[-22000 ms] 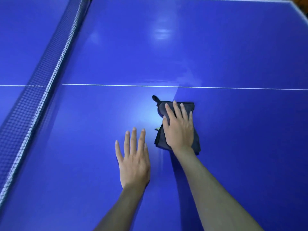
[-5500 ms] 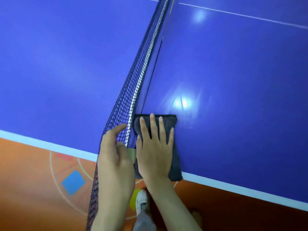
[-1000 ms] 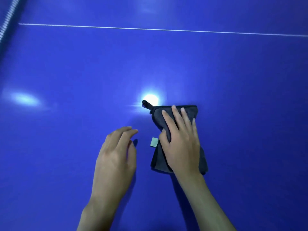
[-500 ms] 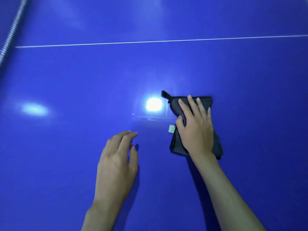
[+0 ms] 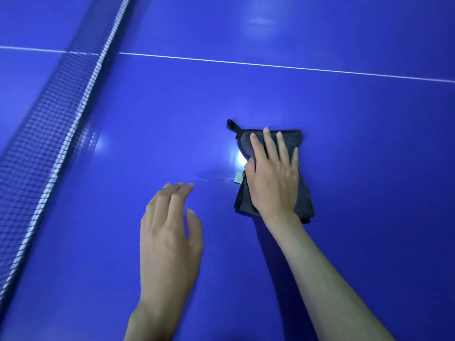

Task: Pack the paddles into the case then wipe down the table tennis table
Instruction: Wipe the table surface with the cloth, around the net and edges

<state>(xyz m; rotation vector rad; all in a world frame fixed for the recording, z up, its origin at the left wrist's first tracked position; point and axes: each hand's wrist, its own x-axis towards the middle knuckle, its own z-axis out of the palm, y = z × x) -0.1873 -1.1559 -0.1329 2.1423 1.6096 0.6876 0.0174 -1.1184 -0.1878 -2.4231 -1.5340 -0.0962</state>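
Observation:
A folded dark grey cloth (image 5: 304,193) with a small loop at its far left corner and a pale tag on its left side lies flat on the blue table tennis table (image 5: 369,168). My right hand (image 5: 273,175) presses down on the cloth with straight fingers spread over it. To the left of the cloth, my left hand (image 5: 170,232) hovers just over the table surface with fingers loosely bent and holds nothing. No paddles or case are in view.
The black net (image 5: 56,134) with its white top band runs diagonally along the left side. A white centre line (image 5: 270,65) crosses the table beyond the cloth. Bright light reflections sit on the glossy surface near the cloth.
The view has swung left, bringing the net into sight. My right hand keeps the cloth pressed to the table and has slid it along; my left hand stays beside it.

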